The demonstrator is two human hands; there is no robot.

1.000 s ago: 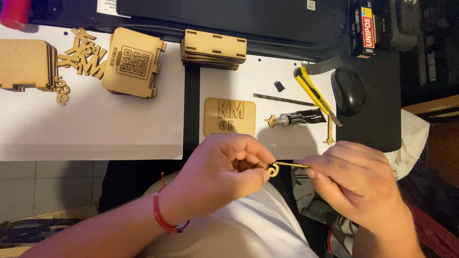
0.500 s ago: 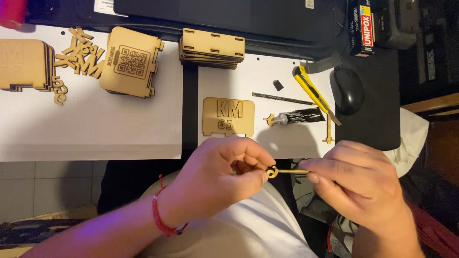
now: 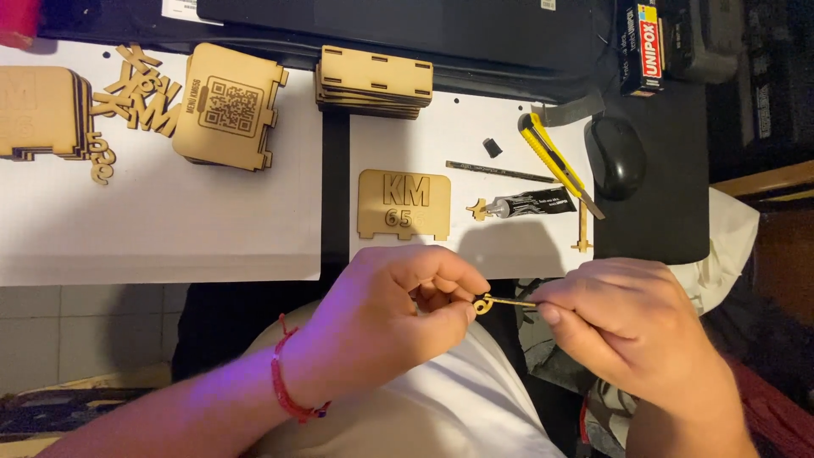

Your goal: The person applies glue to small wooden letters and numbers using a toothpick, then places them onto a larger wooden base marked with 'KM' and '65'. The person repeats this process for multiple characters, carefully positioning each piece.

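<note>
My left hand (image 3: 386, 326) pinches a small round wooden cut-out piece (image 3: 483, 304) between thumb and forefinger, just below the desk edge. My right hand (image 3: 632, 335) holds a thin stick (image 3: 513, 301) whose tip touches that piece. Above them on white paper lies a flat wooden plaque (image 3: 404, 204) with raised letters and digits. A dark glue tube (image 3: 530, 204) lies to the right of the plaque.
A yellow utility knife (image 3: 555, 161), a thin dark strip (image 3: 500, 172) and a black mouse (image 3: 615, 157) lie at the right. Stacked wooden panels (image 3: 375, 80), a panel with a square code (image 3: 229, 114), loose wooden letters (image 3: 136, 93) and another wooden stack (image 3: 38, 110) sit at the back left.
Both hands stay together with the piece and stick; the view shifts slightly. Nothing on the desk has moved.
</note>
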